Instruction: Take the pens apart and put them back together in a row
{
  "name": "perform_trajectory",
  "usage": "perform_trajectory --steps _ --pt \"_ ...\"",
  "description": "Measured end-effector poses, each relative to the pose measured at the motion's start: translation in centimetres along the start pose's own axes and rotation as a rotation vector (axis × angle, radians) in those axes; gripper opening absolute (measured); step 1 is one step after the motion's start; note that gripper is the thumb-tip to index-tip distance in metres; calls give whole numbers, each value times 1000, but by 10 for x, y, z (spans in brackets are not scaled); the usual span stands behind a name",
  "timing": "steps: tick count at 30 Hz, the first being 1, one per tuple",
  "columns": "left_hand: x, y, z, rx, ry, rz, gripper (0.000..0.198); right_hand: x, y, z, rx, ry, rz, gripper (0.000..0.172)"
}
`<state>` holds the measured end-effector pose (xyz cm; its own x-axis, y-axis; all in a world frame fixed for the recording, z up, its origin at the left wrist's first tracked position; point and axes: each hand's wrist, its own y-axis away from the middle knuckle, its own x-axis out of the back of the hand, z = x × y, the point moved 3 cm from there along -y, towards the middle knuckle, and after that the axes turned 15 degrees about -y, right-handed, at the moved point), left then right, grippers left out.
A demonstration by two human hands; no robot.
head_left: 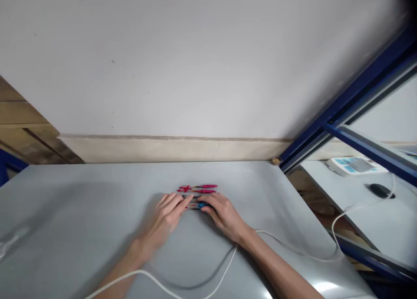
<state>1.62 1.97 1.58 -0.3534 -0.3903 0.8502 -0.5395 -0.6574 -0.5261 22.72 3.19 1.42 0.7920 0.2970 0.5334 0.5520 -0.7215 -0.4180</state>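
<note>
Two pink pens point(208, 186) lie side by side on the grey table point(97, 229), just beyond my fingertips, with pink parts at their left ends. Closer to me, a dark pen and a blue pen point(202, 206) lie roughly parallel to them, partly hidden by my hands. My left hand point(169, 213) rests over the left ends of these nearer pens, its fingers together and pressed on them. From the right, my right hand point(222, 211) curls thumb and fingers around the right ends, with blue showing near the thumb. How many pens are under the hands I cannot tell.
A white cable point(286, 247) runs across the table and over my left forearm. The wall point(182, 73) rises behind the table. At right, beyond a blue metal frame point(352, 94), a second table carries a white device point(355, 165) and a black mouse point(380, 190).
</note>
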Motion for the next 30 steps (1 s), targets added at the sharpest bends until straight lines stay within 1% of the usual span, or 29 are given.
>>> perform_trajectory --steps 2,4,8,11,13,15,17,19,21,22,26,28,30 --pt "-1 -1 4 -7 9 -1 36 -2 1 2 25 11 16 17" --pt "-2 -2 6 4 15 15 28 -4 3 4 59 12 60 15" --pt "-7 -1 5 32 37 11 19 -6 5 7 92 23 119 13" --pt "-9 0 2 52 38 -12 21 -5 4 4 79 49 90 13" --pt "-9 -1 0 57 26 -11 22 -4 1 2 62 72 39 19" --pt "-8 -2 -1 52 7 0 23 -4 -1 0 65 86 17 21" --pt "-9 -3 -1 36 -17 5 27 -3 -2 -1 99 78 71 18" --pt "-11 -3 -1 15 -45 -2 32 -1 -3 -2 131 65 167 15" --pt "-14 -3 -2 -1 -70 -8 35 -1 -4 -3 127 62 221 12" --pt "-15 -2 -3 -5 -80 -8 35 -1 -4 -4 118 66 212 12" --pt "-10 -7 -3 -14 -133 -15 27 -4 -8 -5 86 115 89 19" --pt "-5 -14 -3 -25 -178 -26 24 -3 -13 -3 89 148 92 18" --pt "-1 -22 -2 -32 -217 -35 27 -1 -20 -2 88 174 131 17"
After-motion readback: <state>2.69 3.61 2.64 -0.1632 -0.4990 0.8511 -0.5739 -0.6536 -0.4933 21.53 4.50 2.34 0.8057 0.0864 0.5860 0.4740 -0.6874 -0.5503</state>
